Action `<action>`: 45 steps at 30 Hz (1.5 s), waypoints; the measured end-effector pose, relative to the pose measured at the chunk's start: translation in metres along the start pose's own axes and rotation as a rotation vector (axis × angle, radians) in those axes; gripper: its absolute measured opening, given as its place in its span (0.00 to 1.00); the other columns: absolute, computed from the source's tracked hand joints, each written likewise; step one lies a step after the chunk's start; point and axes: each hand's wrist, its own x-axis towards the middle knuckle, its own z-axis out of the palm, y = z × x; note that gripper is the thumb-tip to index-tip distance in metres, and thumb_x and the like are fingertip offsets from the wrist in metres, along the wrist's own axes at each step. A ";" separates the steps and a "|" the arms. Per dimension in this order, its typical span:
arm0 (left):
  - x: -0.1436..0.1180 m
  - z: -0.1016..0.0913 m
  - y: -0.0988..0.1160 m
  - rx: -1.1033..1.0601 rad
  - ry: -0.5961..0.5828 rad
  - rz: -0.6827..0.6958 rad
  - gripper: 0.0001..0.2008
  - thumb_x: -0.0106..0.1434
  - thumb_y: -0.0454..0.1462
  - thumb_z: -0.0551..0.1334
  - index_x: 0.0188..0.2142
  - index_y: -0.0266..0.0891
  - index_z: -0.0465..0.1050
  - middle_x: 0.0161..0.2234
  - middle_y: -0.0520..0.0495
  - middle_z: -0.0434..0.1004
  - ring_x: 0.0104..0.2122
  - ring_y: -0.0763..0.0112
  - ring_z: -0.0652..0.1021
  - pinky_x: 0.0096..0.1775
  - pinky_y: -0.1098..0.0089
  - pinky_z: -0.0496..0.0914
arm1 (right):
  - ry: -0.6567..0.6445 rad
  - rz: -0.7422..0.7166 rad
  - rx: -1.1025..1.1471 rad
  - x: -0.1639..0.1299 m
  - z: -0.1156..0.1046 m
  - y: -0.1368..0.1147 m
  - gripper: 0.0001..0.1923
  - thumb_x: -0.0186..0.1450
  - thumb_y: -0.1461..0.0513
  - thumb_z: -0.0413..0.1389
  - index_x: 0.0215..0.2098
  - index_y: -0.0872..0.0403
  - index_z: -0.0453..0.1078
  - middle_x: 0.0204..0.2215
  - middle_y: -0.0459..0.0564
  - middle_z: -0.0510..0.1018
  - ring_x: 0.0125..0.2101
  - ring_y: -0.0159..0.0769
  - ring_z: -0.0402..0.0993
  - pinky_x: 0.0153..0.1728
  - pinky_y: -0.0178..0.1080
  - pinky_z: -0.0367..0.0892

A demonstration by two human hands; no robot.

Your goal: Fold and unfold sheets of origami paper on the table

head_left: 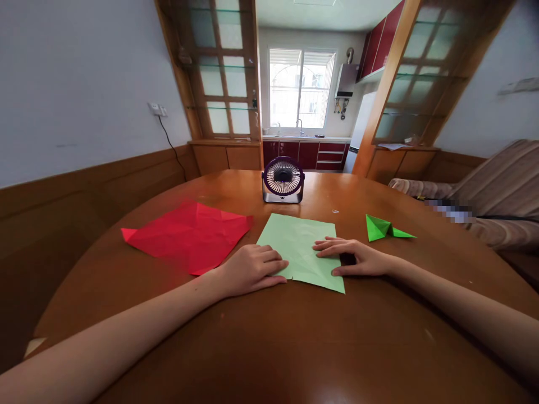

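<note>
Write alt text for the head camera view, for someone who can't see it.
Two bare hands, left hand and right hand, rest on a pale green paper sheet on a round wooden table, beside creased red paper, a folded green shape and a small fan.

A creased sheet of red paper (189, 234) lies flat on the round brown wooden desk (269, 336), towards its left side. A small dark purple desk fan (283, 180) stands upright at the far middle of the desk, its grille facing the camera. To the right lies a bright green folded paper figure (385, 228), pointed at one end. Off the desk's right edge sits what looks like a striped brown sofa (501, 191). Behind, a white-framed kitchen window (301, 88) glows above dark red cabinets (309, 154).
</note>
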 end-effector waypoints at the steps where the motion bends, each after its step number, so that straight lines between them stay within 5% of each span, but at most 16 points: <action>1: 0.000 0.000 0.000 0.003 0.003 0.002 0.15 0.70 0.44 0.55 0.47 0.36 0.72 0.36 0.45 0.79 0.34 0.69 0.78 0.35 0.71 0.71 | -0.006 0.000 0.004 0.000 0.000 0.000 0.26 0.63 0.54 0.61 0.59 0.46 0.66 0.59 0.52 0.68 0.63 0.44 0.58 0.65 0.57 0.45; 7: 0.003 0.001 0.005 0.139 0.004 0.056 0.12 0.71 0.39 0.53 0.44 0.36 0.72 0.34 0.47 0.79 0.33 0.70 0.77 0.31 0.72 0.70 | -0.032 -0.021 0.097 -0.003 -0.005 0.003 0.23 0.66 0.57 0.57 0.59 0.47 0.66 0.61 0.52 0.66 0.64 0.44 0.56 0.65 0.58 0.42; 15: 0.007 -0.002 0.010 0.176 -0.028 0.051 0.11 0.72 0.35 0.52 0.39 0.36 0.73 0.31 0.47 0.78 0.31 0.71 0.77 0.28 0.73 0.68 | 0.095 -0.006 0.187 -0.006 -0.005 0.007 0.17 0.67 0.59 0.56 0.54 0.49 0.70 0.56 0.54 0.71 0.62 0.44 0.60 0.62 0.57 0.54; 21: 0.006 -0.003 0.007 0.008 -0.021 -0.021 0.14 0.70 0.44 0.54 0.42 0.37 0.74 0.35 0.46 0.79 0.33 0.69 0.78 0.34 0.72 0.70 | 0.035 -0.016 0.134 -0.006 -0.007 0.010 0.17 0.66 0.57 0.58 0.54 0.48 0.71 0.58 0.53 0.70 0.62 0.43 0.60 0.64 0.58 0.46; 31: 0.007 -0.002 0.006 -0.156 0.031 -0.172 0.22 0.64 0.50 0.61 0.50 0.37 0.71 0.46 0.39 0.77 0.43 0.62 0.78 0.44 0.64 0.73 | 0.087 0.027 0.143 -0.005 -0.001 0.016 0.18 0.64 0.56 0.61 0.52 0.46 0.73 0.55 0.52 0.73 0.60 0.43 0.63 0.64 0.59 0.49; 40: 0.009 -0.001 0.011 -0.015 0.018 0.006 0.10 0.70 0.35 0.54 0.38 0.37 0.74 0.33 0.46 0.80 0.33 0.71 0.79 0.33 0.73 0.71 | 0.084 0.009 0.123 -0.004 -0.002 0.009 0.22 0.62 0.55 0.62 0.55 0.46 0.71 0.54 0.52 0.74 0.60 0.44 0.63 0.64 0.60 0.49; 45: 0.010 0.000 0.013 0.020 0.067 -0.040 0.09 0.69 0.33 0.53 0.35 0.36 0.72 0.34 0.46 0.80 0.31 0.72 0.80 0.33 0.73 0.72 | 0.037 0.009 0.079 -0.005 -0.005 0.002 0.31 0.59 0.54 0.65 0.59 0.45 0.66 0.62 0.53 0.65 0.65 0.48 0.53 0.65 0.61 0.41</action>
